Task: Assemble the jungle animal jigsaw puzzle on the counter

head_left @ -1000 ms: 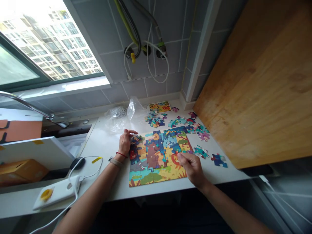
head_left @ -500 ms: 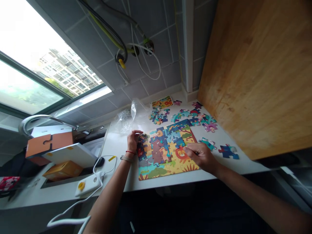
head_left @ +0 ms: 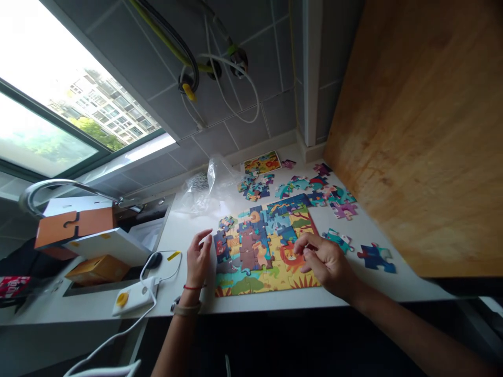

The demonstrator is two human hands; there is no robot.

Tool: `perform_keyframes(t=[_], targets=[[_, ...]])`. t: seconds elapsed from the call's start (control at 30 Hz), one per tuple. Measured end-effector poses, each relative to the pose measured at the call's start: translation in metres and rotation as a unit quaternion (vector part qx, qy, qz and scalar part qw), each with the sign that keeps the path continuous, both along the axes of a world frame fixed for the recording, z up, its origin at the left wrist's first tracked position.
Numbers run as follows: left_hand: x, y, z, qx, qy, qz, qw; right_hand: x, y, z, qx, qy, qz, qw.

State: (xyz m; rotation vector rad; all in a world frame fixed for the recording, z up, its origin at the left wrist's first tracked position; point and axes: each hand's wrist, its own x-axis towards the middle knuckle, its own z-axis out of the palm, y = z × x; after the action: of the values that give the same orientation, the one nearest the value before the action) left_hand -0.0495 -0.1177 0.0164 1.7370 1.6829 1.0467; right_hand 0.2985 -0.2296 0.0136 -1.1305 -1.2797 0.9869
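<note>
A jigsaw puzzle (head_left: pixel 255 272) with a jungle scene and a lion lies partly assembled on the white counter (head_left: pixel 184 235), with dark blue and brown pieces on its upper left. My left hand (head_left: pixel 198 257) stands open just left of the puzzle, holding nothing. My right hand (head_left: pixel 324 263) is curled over the lion, fingertips together; any piece between them is hidden. Loose puzzle pieces (head_left: pixel 253 187) lie in a heap above the puzzle. A teal piece (head_left: pixel 338 241) and a blue piece (head_left: pixel 376 258) lie to its right. A small picture card (head_left: pixel 262 163) sits at the back.
A crumpled plastic bag (head_left: pixel 212 188) lies at the back of the counter. A wooden board (head_left: pixel 412 141) rises on the right. To the left are a computer mouse (head_left: pixel 154 260), a white power bank (head_left: pixel 133 296) with a cable, and a cardboard box (head_left: pixel 98 269).
My left hand has moved left off the puzzle's edge and opened. My right hand stays over the lion. The view has turned slightly, shifting the scene.
</note>
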Motion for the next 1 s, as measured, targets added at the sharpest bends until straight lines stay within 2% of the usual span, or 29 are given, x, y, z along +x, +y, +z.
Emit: perform_keyframes(t=[0.13, 0.27, 0.43, 0.8, 1.0], targets=[[-0.020, -0.040, 0.001, 0.003, 0.179, -0.111, 0.978, 0.000, 0.000, -0.002, -0.013, 0.007, -0.005, 1.000], [-0.024, -0.047, 0.000, -0.010, 0.260, -0.175, 0.949, 0.001, 0.003, -0.003, 0.044, -0.046, -0.017, 0.998], [-0.022, -0.043, -0.005, 0.012, 0.283, -0.188, 0.940, 0.002, 0.004, -0.004, 0.067, -0.067, -0.005, 0.995], [-0.024, -0.057, -0.003, 0.038, 0.309, -0.228, 0.923, -0.001, 0.005, -0.005, 0.058, -0.068, 0.005, 0.996], [-0.027, -0.058, -0.003, 0.018, 0.277, -0.236, 0.931, 0.000, 0.005, -0.008, 0.063, -0.075, 0.009, 0.995]])
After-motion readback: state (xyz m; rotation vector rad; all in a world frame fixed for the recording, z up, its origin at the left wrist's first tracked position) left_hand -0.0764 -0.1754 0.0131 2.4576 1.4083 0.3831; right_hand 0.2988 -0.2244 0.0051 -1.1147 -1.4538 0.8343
